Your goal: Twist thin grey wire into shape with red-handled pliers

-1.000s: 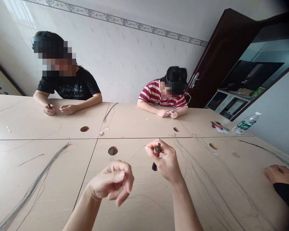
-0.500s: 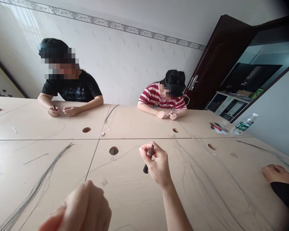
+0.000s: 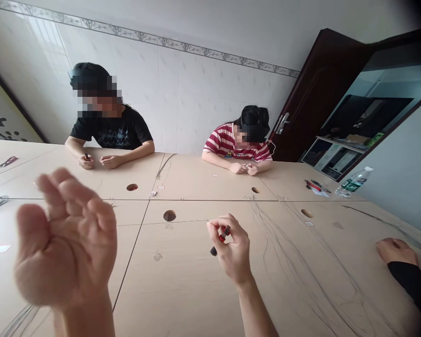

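My left hand (image 3: 68, 243) is raised close to the camera over the left of the table, palm in view, fingers loosely bent and apart, with nothing visible in it. My right hand (image 3: 235, 255) is above the middle of the table. Its thumb and forefinger pinch the end of a thin wire (image 3: 184, 221). Small red-and-black pliers (image 3: 214, 251) are tucked in the same palm, partly hidden by the fingers. From the pinch the wire runs left, almost level, and passes behind my left hand, where its far end is hidden.
Loose thin wires (image 3: 284, 248) spread over the table right of my hand; a bundle (image 3: 21, 318) lies lower left. Across sit two people, hands on the table. Another person's hand (image 3: 398, 252) rests at right. A bottle (image 3: 354, 182), red pliers (image 3: 313, 185) and table holes (image 3: 169, 216) are around.
My left hand has swung up and left, turning from a closed fist to an open palm. The wire now runs straighter and more level from my right hand. The view has shifted slightly.
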### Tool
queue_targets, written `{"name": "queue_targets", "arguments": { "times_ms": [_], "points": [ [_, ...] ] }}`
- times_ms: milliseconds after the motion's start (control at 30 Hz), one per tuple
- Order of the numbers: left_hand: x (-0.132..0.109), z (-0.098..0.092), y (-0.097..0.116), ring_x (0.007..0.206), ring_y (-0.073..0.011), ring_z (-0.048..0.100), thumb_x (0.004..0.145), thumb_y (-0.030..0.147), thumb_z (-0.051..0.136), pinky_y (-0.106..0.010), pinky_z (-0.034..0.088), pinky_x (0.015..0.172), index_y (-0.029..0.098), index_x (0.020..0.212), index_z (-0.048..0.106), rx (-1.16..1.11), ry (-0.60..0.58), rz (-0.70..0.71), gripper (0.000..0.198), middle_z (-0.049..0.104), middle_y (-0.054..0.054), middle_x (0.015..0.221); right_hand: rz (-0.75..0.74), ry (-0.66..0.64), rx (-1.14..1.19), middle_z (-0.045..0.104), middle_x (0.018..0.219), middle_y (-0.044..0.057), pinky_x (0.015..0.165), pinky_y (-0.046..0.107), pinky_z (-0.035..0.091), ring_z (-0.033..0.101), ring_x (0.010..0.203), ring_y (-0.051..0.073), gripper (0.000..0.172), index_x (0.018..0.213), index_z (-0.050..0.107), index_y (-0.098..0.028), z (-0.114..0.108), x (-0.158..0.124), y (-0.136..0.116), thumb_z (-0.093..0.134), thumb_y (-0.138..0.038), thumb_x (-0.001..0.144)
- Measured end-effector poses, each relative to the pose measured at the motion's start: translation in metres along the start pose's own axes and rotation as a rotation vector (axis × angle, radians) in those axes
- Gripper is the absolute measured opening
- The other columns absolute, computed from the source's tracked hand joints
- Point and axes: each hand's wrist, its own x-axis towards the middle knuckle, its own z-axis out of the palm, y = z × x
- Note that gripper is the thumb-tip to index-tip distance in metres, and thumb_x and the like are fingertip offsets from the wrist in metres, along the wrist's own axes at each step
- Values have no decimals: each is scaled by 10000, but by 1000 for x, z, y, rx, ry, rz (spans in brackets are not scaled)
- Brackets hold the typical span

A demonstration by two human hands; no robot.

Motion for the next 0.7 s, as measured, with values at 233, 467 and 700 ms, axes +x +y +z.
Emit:
{"name": "queue_targets", "arguments": {
  "times_ms": [233,467,700],
  "points": [
    [27,12,-44,1302,-197,496,1004,449,248,-326,511,989,171,1076,679,-59,75,-65,517,634,-83,1302,-140,92,-23,559,723,-17,599,281,434,477,572,103,149,848,580,-229,-18,-5,-25,579,-81,869],
    [17,-1,-89,1247,-235,549,968,462,391,-388,453,1039,169,1067,680,11,-16,-286,424,643,-129,1272,-206,131,-83,580,728,-6,602,299,428,523,609,127,172,874,597,-233,-35,-3,-31,610,-65,838],
    [-6,-9,-123,1157,-285,592,947,519,414,-435,445,995,131,1057,675,313,-300,-629,480,672,-157,1197,-196,123,-95,592,739,2,599,291,431,520,603,126,137,862,599,-228,-31,11,-14,603,-92,853]
  ]
}}
